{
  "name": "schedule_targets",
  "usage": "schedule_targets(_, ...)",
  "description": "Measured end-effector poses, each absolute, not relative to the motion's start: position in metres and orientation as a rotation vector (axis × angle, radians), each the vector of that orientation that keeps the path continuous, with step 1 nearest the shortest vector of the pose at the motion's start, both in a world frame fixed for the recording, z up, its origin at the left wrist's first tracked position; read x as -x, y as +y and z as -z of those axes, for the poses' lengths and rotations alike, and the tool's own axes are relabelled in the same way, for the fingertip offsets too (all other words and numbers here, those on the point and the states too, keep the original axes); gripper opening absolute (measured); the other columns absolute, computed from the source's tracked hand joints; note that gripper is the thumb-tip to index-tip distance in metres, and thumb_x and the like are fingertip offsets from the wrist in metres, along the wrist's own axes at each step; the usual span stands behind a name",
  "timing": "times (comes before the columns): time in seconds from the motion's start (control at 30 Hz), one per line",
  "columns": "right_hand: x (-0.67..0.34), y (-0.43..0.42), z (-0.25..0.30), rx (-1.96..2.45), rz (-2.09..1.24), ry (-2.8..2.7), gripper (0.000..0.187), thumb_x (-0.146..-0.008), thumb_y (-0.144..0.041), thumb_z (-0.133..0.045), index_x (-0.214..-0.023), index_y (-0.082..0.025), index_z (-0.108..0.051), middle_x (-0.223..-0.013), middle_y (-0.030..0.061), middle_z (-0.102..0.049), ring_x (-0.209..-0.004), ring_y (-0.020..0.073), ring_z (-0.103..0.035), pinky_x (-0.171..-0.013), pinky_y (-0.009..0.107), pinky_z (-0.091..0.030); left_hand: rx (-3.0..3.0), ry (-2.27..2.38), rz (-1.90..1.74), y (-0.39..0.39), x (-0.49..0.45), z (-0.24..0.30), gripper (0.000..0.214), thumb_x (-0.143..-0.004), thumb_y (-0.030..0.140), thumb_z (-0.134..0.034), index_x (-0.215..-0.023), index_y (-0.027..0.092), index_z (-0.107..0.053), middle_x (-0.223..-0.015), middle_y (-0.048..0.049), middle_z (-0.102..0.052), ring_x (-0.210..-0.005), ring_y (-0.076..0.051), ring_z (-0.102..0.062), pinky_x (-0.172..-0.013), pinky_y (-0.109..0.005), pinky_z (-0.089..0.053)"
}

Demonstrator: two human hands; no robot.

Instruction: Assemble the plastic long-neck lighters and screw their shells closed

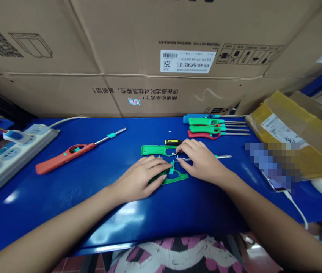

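A head-worn camera looks forward and down from above the wearer's lap, covering the blue surface closely, cardboard beyond.

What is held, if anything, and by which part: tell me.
Left hand: over the handle end of the lower green shell, grip unclear. Right hand: at a thin wire, grip also unclear.

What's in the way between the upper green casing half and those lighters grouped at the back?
The yellow-and-black screwdriver lies between the casing half and the lighters, partly hidden behind your right hand.
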State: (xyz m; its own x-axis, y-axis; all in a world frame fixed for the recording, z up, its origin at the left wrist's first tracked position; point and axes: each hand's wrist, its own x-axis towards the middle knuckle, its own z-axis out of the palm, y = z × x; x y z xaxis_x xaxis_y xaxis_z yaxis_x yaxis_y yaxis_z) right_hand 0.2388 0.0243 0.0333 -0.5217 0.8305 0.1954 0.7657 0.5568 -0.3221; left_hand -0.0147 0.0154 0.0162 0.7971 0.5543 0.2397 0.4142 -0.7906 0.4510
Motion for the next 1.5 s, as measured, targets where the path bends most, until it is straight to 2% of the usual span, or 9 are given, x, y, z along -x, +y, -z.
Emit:
schedule_targets(0.2, -0.251, 0.032, -0.024, 1.379, -0.422, -2.445, 0.009, -0.092, -0.022, -0.062, -0.101, -0.021, -0.060, -0.099, 0.0042, -0.066, -0.093, 0.0211, -0.063, -0.079, 0.032, -0.044, -2.790, 0.760, -0.362, 0.022, 0.005, -0.024, 0.050, -0.096, 0.008, -0.043, -0.140, 0.028, -0.057, -0.121, -0.0103, -0.059, -0.106, -0.025, -0.058, -0.087, -0.039, -0.049)
schedule_targets(0.43, -0.259, 0.034, -0.026, 1.415, -0.564, -2.348, 0.005, -0.090, -0.016, -0.060, -0.091, -0.020, -0.062, -0.085, 0.0012, -0.067, -0.075, 0.0155, -0.062, -0.068, 0.027, -0.043, -2.900, 0.698, -0.189, 0.053, -0.016, -0.042, 0.020, -0.096, 0.019, -0.059, -0.110, 0.024, -0.073, -0.107, -0.0050, -0.068, -0.098, -0.024, -0.062, -0.079, -0.035, -0.046)
schedule_targets(0.57, -0.266, 0.037, -0.033, 1.388, -0.683, -2.248, 0.003, -0.091, -0.019, -0.061, -0.090, -0.019, -0.063, -0.079, 0.0013, -0.068, -0.069, 0.0142, -0.063, -0.066, 0.026, -0.046, -2.836, 0.766, -0.251, 0.064, -0.018, -0.042, 0.021, -0.095, 0.027, -0.065, -0.114, 0.023, -0.072, -0.108, -0.0052, -0.070, -0.097, -0.023, -0.063, -0.083, -0.036, -0.047)
schedule_targets(0.7, -0.273, 0.035, -0.042, 1.348, -0.732, -2.169, 0.007, -0.089, -0.024, -0.064, -0.086, -0.018, -0.064, -0.079, 0.0022, -0.070, -0.069, 0.0143, -0.066, -0.067, 0.026, -0.050, -2.779, 0.868, -0.447, 0.053, -0.015, -0.046, 0.027, -0.100, 0.034, -0.057, -0.119, 0.019, -0.070, -0.111, -0.0082, -0.069, -0.101, -0.024, -0.063, -0.088, -0.040, -0.050)
schedule_targets(0.8, -0.275, 0.031, -0.050, 1.304, -0.771, -2.172, 0.009, -0.089, -0.027, -0.065, -0.085, -0.018, -0.066, -0.079, 0.0018, -0.071, -0.069, 0.0137, -0.066, -0.067, 0.025, -0.051, -2.684, 0.883, -0.473, 0.033, -0.008, -0.052, 0.029, -0.101, 0.038, -0.054, -0.119, 0.021, -0.069, -0.110, -0.0066, -0.070, -0.103, -0.022, -0.064, -0.095, -0.040, -0.049)
schedule_targets(0.9, -0.277, 0.028, -0.059, 1.315, -0.845, -2.169, 0.009, -0.090, -0.026, -0.063, -0.087, -0.018, -0.066, -0.077, 0.0011, -0.070, -0.065, 0.0127, -0.065, -0.063, 0.024, -0.051, -2.713, 0.912, -0.338, 0.014, 0.002, -0.053, 0.054, -0.090, 0.057, -0.065, -0.132, 0.023, -0.062, -0.118, -0.0090, -0.069, -0.109, -0.029, -0.063, -0.093, -0.045, -0.050)
schedule_targets(1.03, -0.279, 0.026, -0.069, 1.368, -0.910, -2.115, 0.012, -0.089, -0.029, -0.065, -0.087, -0.018, -0.066, -0.067, -0.0004, -0.068, -0.059, 0.0123, -0.064, -0.056, 0.022, -0.048, -2.726, 0.862, -0.245, 0.007, 0.014, -0.046, 0.062, -0.090, 0.046, -0.067, -0.145, 0.026, -0.050, -0.132, -0.0090, -0.064, -0.119, -0.031, -0.059, -0.097, -0.047, -0.048)
schedule_targets(1.2, -0.275, 0.024, -0.065, 1.357, -0.954, -2.121, 0.012, -0.090, -0.031, -0.063, -0.088, -0.019, -0.062, -0.065, -0.0017, -0.066, -0.057, 0.0119, -0.063, -0.054, 0.022, -0.046, -2.689, 0.852, -0.230, 0.015, 0.017, -0.036, 0.047, -0.092, 0.035, -0.062, -0.138, 0.023, -0.056, -0.128, -0.0086, -0.064, -0.115, -0.028, -0.060, -0.096, -0.045, -0.049)
schedule_targets(1.5, -0.249, 0.019, -0.046, 1.345, -1.021, -2.079, 0.011, -0.091, -0.029, -0.062, -0.086, -0.021, -0.057, -0.058, -0.0040, -0.063, -0.051, 0.0113, -0.061, -0.051, 0.021, -0.044, -2.638, 0.893, -0.488, 0.011, 0.013, -0.030, 0.045, -0.094, 0.044, -0.062, -0.132, 0.020, -0.060, -0.120, -0.0088, -0.068, -0.110, -0.027, -0.063, -0.094, -0.043, -0.049)
